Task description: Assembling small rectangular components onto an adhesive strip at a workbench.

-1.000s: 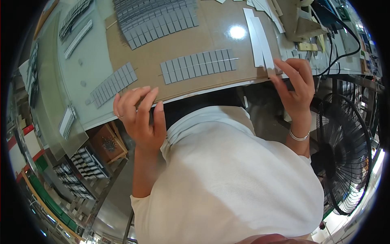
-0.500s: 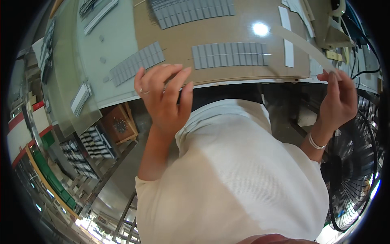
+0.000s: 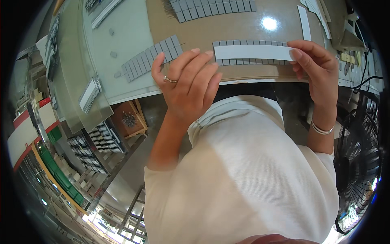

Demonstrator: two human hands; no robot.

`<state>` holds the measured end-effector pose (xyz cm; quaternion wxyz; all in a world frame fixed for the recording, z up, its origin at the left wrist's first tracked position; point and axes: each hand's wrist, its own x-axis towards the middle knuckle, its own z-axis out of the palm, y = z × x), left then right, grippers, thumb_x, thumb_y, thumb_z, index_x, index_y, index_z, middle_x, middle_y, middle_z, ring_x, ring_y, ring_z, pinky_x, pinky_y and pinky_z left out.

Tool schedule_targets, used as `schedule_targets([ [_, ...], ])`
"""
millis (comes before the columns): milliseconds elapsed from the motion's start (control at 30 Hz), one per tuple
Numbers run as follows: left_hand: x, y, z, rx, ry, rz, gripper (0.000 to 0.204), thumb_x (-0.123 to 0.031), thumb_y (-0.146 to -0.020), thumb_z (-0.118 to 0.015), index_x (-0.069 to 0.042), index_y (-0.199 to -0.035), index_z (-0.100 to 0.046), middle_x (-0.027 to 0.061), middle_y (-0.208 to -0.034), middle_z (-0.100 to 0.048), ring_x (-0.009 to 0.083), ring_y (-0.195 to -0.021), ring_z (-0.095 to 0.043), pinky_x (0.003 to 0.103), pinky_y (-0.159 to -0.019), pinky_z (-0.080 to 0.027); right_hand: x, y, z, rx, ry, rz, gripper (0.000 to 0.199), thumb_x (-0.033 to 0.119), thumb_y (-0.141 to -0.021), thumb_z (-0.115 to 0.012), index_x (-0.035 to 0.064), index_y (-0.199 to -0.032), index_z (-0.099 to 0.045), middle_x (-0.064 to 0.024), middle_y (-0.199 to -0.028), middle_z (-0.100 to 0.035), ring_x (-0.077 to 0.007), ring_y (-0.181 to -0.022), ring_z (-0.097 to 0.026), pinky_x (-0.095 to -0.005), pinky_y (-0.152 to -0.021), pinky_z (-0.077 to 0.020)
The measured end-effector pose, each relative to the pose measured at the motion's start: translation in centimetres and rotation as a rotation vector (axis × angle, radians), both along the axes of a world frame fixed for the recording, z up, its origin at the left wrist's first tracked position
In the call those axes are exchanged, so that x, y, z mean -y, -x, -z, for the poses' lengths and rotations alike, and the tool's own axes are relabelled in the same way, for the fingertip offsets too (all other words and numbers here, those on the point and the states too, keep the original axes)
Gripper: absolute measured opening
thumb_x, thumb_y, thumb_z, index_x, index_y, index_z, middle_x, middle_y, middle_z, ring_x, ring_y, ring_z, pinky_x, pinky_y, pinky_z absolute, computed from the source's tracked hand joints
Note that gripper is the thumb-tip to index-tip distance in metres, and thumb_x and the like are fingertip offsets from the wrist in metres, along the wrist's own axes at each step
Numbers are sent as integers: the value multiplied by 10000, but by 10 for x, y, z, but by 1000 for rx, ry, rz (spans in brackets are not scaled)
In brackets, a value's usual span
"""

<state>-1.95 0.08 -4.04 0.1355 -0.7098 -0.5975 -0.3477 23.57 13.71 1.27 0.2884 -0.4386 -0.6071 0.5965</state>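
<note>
Between the thumb and fingers of my right hand is the right end of a white strip. The strip lies over the middle of a row of small grey tiles, whose upper and lower edges show past it; whether it touches them I cannot tell. My left hand hovers at the table's front edge with its fingers spread and nothing in them. Just past its fingertips sits a second, slanted row of grey tiles with a thin wire or pin jutting from its right end.
A larger block of grey tiles lies at the back of the brown board. Another white strip rests at the back right. Loose tiles dot the pale left surface. A black fan stands at my right.
My right hand has brought the white strip left and down, from the right edge of the board onto the tile row. The left hand has shifted slightly right, still spread.
</note>
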Motion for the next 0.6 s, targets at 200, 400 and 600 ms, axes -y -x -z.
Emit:
schedule_targets([
  [200, -1, 1, 1, 8, -23, 8, 198, -175, -789, -731, -162, -969, -649, -17, -1113, -676, 180, -1089, -604, 538, -1080, -264, -3, 4, 0, 88, -5, 3, 172, 153, -916, -723, 37, -1042, -746, 6, -767, -675, -30, -627, -572, -164, -503, -432],
  [400, 0, 1, 0, -12, -9, -8, 187, -187, -811, -704, -157, -995, -684, -18, -1107, -676, 172, -1084, -604, 533, -1086, -260, -4, 6, 2, 84, -20, -13, 149, 152, -914, -724, 47, -1014, -759, 13, -756, -677, -26, -613, -578, -156, -499, -456],
  [600, -3, -1, -3, -20, 3, 2, 195, -181, -814, -702, -149, -1007, -705, -17, -1104, -676, 175, -1076, -608, 529, -1095, -255, -6, 2, 0, 111, -40, -26, 166, 140, -924, -708, 33, -1045, -746, 1, -774, -675, -34, -618, -578, -165, -503, -456],
])
